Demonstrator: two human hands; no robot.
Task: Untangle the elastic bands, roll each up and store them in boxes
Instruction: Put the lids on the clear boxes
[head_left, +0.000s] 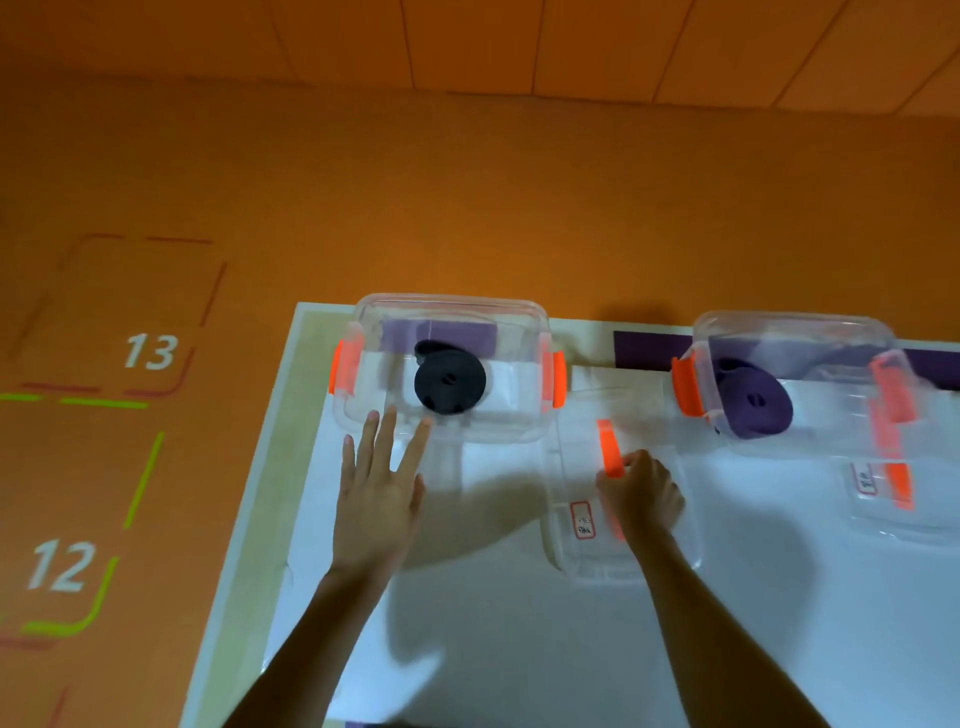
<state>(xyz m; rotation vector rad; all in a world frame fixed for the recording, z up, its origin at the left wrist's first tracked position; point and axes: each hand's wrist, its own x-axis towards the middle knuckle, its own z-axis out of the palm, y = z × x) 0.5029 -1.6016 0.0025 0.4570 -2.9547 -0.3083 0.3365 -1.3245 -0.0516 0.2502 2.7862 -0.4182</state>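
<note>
Two clear boxes with orange latches stand along the far edge of the white table (519, 649), well apart from each other. Inside the left box (452, 306) lies a rolled black band (449, 382), and the right box (810, 332) holds a rolled purple band (758, 402); both boxes are uncovered. Between them and a little nearer lies the centre lid (571, 556), clear, with an orange strip and a small label. A second lid (883, 519) of the same kind lies just near of the right box. The left hand (376, 499) reaches forward palm down with fingers straight and spread, holding nothing, its fingertips touching the near wall of the left box. The right hand (641, 493) rests over the centre lid with fingers curled, pinching that lid's orange strip
</note>
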